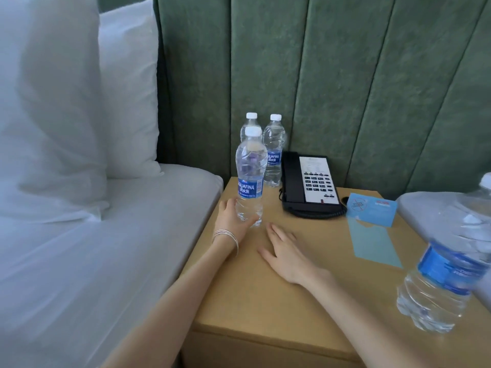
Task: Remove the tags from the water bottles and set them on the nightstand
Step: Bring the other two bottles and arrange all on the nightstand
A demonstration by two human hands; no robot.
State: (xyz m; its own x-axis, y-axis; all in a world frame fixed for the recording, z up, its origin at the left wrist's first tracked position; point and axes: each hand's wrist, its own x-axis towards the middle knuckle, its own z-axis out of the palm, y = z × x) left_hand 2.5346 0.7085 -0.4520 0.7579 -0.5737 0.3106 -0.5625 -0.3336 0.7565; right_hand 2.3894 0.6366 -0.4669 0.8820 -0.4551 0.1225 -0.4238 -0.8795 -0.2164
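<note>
My left hand (231,217) grips the lower part of a clear water bottle (250,171) with a blue label and white cap, standing upright on the wooden nightstand (265,296). Two more such bottles stand behind it near the wall, one mostly hidden (249,126), the other (275,150) beside the telephone. My right hand (287,252) rests flat on the nightstand top with fingers straight, holding nothing. A fourth bottle (449,261) stands large and blurred at the right edge. Light blue tags (372,224) lie flat on the nightstand to the right.
A black and white telephone (309,187) with a coiled cord sits at the back of the nightstand. The bed with white sheets (106,235) and pillows (66,102) lies to the left. A green padded headboard (318,75) stands behind. A pale grey object (438,211) shows at the right.
</note>
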